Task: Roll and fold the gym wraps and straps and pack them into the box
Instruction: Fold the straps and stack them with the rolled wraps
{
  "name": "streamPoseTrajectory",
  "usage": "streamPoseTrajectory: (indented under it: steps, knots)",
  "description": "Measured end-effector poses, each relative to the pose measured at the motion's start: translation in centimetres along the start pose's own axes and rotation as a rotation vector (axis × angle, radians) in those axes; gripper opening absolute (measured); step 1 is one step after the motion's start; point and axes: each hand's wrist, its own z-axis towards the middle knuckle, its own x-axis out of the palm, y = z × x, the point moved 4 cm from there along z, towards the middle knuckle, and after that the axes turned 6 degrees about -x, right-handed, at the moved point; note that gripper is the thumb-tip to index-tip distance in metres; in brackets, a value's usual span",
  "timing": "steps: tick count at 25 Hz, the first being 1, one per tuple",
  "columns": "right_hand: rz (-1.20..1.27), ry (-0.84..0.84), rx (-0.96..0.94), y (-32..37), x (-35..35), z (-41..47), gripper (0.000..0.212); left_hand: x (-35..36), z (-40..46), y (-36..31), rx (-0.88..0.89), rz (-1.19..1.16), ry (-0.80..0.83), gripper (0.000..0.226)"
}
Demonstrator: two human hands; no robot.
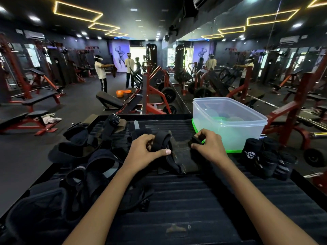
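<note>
I worked at a black ribbed mat with both arms extended. My left hand gripped a black lifting strap, fingers curled over its looped end and thumb extended flat to the right along the fabric. My right hand pinched the opposite end of the same strap between thumb and curled fingers. The strap's middle section lay on the mat between both hands, draped over dark padded material.

The clear plastic box stood at the far right of the mat, just beyond my right hand, seated on its green lid. Its contents showed only as blurred pale and green shapes through the wall.

A cluster of rolled black wraps stood to the right of the box, near the mat's right edge. An unsorted pile of black straps and wraps occupied the left side of the mat.
</note>
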Motion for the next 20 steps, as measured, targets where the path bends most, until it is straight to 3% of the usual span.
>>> streamPoseTrajectory:
  steps: [5,8,10,12,15,20]
  knots:
    - [0.047,-0.146,-0.034,0.6,-0.3,-0.3,0.021,-1.7,0.1,-0.4,-0.083,-0.166,-0.202,0.019]
    - [0.001,-0.136,-0.059,0.4,-0.1,-0.4,0.019,-2.1,0.8,0.4,-0.136,-0.319,-0.102,0.010]
    - [-0.001,-0.067,-0.066,0.3,0.4,-0.4,0.020,-1.8,0.7,0.6,-0.236,-0.442,0.037,0.021]
    - [-0.053,0.011,-0.077,0.4,1.1,-0.5,0.021,-1.6,0.5,0.6,-0.274,-0.353,0.101,0.038]
    - [-0.068,0.003,-0.060,0.2,1.0,-0.3,0.021,-1.9,0.5,0.2,-0.248,-0.355,0.101,0.044]
    - [-0.046,-0.057,0.058,-1.7,-0.4,0.1,0.022,-4.5,0.7,1.1,-0.301,-0.563,-0.026,0.025]
